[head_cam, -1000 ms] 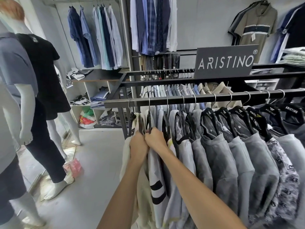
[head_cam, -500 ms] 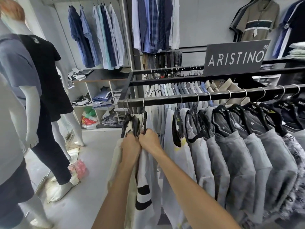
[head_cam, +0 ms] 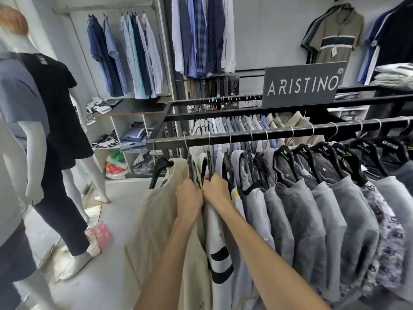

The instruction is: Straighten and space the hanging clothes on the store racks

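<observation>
**A:** What has shifted along the rail [head_cam: 279, 133]?

**B:** The cream shirt [head_cam: 156, 215] on its black hanger [head_cam: 159, 169] now hangs alone at the rail's left end; half a second ago it was bunched against the pieces under the hands; a gap has opened between it and the second hanger [head_cam: 190, 167].

**A:** And the hands?

**B:** They are knuckle to knuckle just below the rail, near its left end; the left hand [head_cam: 189, 199] is clenched at the shoulder of the second hanger, fingers curled into cream cloth; the right hand [head_cam: 216, 190] grasps the top of the striped white shirt [head_cam: 218, 242] just beside it; neither hand is slack.

**A:** What does that mean for the job?

**B:** I judge one piece spaced and the two in hand the next to be parted; the hangers just right of the hands sit crowded, while the grey shirts [head_cam: 297, 209] further toward the rail's right end hang more evenly; so the work probably runs rightward; a hard pull could tilt a hanger and drag a collar askew.
</observation>
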